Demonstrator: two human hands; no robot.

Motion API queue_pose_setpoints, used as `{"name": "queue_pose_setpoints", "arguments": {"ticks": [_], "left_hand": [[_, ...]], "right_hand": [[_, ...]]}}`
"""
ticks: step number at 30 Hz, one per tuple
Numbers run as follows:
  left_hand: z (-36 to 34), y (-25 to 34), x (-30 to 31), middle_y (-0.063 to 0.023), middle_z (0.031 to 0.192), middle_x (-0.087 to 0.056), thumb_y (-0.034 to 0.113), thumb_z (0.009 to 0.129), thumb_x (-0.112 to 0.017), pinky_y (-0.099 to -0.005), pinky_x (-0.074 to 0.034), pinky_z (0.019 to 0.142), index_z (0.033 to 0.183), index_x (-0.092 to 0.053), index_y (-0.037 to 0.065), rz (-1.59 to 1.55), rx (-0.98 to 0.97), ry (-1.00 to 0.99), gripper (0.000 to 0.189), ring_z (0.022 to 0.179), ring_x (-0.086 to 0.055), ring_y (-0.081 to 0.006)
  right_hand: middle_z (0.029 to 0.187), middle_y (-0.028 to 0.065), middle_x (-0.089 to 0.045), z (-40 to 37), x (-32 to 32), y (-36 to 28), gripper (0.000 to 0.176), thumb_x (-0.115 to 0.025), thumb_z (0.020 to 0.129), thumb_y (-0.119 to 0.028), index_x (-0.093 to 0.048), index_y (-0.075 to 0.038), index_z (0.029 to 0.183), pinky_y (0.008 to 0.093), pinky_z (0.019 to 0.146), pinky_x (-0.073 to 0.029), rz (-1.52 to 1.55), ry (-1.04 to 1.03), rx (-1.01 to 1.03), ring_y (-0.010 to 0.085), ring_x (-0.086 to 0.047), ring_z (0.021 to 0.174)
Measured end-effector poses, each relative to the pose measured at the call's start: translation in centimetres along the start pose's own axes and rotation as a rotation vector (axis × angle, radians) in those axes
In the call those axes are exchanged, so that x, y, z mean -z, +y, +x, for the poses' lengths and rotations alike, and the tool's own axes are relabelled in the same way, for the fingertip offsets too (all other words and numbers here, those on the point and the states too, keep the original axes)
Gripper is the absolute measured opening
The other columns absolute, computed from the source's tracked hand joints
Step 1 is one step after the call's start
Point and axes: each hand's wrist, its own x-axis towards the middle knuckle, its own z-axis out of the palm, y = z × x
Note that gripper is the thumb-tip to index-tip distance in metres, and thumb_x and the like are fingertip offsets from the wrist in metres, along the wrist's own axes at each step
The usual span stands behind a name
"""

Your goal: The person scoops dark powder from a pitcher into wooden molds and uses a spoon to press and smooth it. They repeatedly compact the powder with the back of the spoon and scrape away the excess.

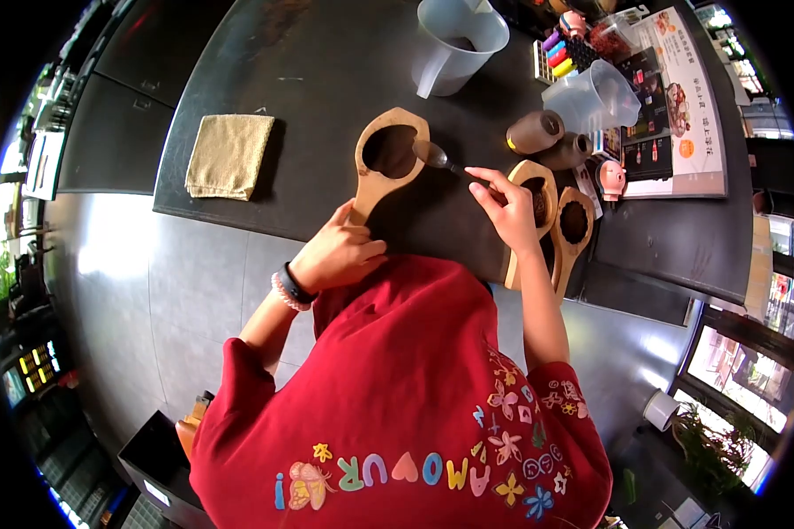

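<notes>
My left hand (341, 250) is closed on the handle of a wooden mold (370, 191), whose round hollow shows a dark inside. From the right, my right hand (507, 204) pinches the thin dark handle of a spoon (432, 154). The spoon's bowl is at the right rim of that mold's hollow; whether it touches the rim I cannot tell. Two more wooden molds lie under and beside my right wrist, one (545, 179) partly hidden by the hand and another (575, 247) further right, with dark contents in its hollow.
A folded tan cloth (229, 157) lies at the left of the dark table (309, 88). At the back stands a translucent pitcher (454, 66). Toward the right are brown jars (535, 132), a clear jug (595, 99), colored markers (558, 57), a pig figurine (611, 179) and a printed menu sheet (692, 106).
</notes>
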Motion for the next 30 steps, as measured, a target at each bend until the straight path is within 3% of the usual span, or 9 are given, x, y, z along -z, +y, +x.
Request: {"name": "queue_pose_setpoints", "arguments": {"ticks": [2,3,6,7,11,18,23,30], "left_hand": [[-1.3,-1.2,-0.3,-0.0029,0.061,-0.054,0.016,0.082,-0.077,-0.0528,-0.038,0.114,0.084,-0.068,0.012,0.000,0.038,0.039,0.010,0.065,-0.062,-0.0228],[-1.7,-1.4,-0.7,-0.0078,0.073,-0.059,0.014,0.080,-0.079,-0.0505,-0.044,0.107,0.086,-0.067,0.009,-0.066,0.064,0.168,0.014,0.074,-0.063,-0.0280],[-0.7,-1.5,-1.8,-0.0137,0.095,-0.061,0.013,0.079,-0.080,-0.0467,-0.048,0.097,0.098,-0.064,0.005,0.023,0.284,0.518,0.026,0.090,-0.061,-0.0347],[0.4,-0.9,-1.5,-0.0166,0.110,-0.057,0.014,0.079,-0.081,-0.0445,-0.049,0.088,0.110,-0.059,0.002,0.049,0.400,0.547,0.040,0.101,-0.056,-0.0397],[2.1,-1.9,-2.5,-0.0138,0.103,-0.057,0.012,0.076,-0.081,-0.0432,-0.050,0.084,0.114,-0.057,0.003,0.067,0.540,0.535,0.046,0.096,-0.057,-0.0351],[1.0,-3.0,-0.6,-0.0101,0.101,-0.064,0.003,0.070,-0.079,-0.0412,-0.051,0.082,0.116,-0.067,0.006,-0.010,0.433,0.405,0.048,0.095,-0.060,-0.0316],[1.8,-2.7,-0.5,-0.0022,0.110,-0.069,0.007,0.072,-0.077,-0.0387,-0.043,0.096,0.117,-0.072,0.011,-0.071,0.366,0.291,0.046,0.104,-0.060,-0.0250],[1.8,-3.1,-2.0,-0.0036,0.112,-0.069,0.008,0.076,-0.077,-0.0410,-0.042,0.104,0.118,-0.071,0.010,-0.113,0.344,0.389,0.043,0.110,-0.060,-0.0262]], "right_hand": [[0.069,0.0015,-0.059,0.0,-0.2,-0.2,0.023,-0.073,0.094,-0.013,-0.073,-0.010,0.117,0.0244,0.057,-0.043,0.007,-0.007,0.016,0.0058,-0.049,0.060],[0.071,0.0022,-0.061,0.0,-0.4,-0.3,0.023,-0.073,0.094,-0.012,-0.073,-0.009,0.117,0.0250,0.058,-0.044,0.015,-0.002,0.032,0.0060,-0.050,0.061],[0.079,0.0042,-0.065,0.2,-1.1,-0.2,0.022,-0.073,0.094,-0.011,-0.074,-0.009,0.116,0.0263,0.058,-0.046,0.023,0.031,0.109,0.0084,-0.053,0.062],[0.082,0.0048,-0.066,0.3,-1.3,-0.2,0.022,-0.073,0.094,-0.011,-0.074,-0.009,0.115,0.0267,0.059,-0.046,0.023,0.044,0.140,0.0095,-0.053,0.062],[0.083,0.0066,-0.063,0.2,-1.3,-0.9,0.021,-0.075,0.091,-0.010,-0.075,-0.008,0.111,0.0277,0.060,-0.048,-0.083,-0.001,0.151,0.0165,-0.056,0.062],[0.084,0.0065,-0.064,-0.8,-0.1,-1.3,0.021,-0.076,0.087,-0.009,-0.076,-0.007,0.108,0.0327,0.063,-0.051,-0.204,0.015,0.322,0.0218,-0.061,0.067],[0.081,0.0064,-0.062,-2.2,0.1,-1.4,0.021,-0.078,0.085,-0.010,-0.077,-0.010,0.106,0.0336,0.060,-0.051,-0.251,-0.044,0.280,0.0225,-0.062,0.065],[0.079,0.0061,-0.061,-3.4,0.3,0.0,0.019,-0.078,0.085,-0.011,-0.078,-0.011,0.104,0.0333,0.056,-0.049,-0.224,-0.030,0.202,0.0222,-0.061,0.061]]}}
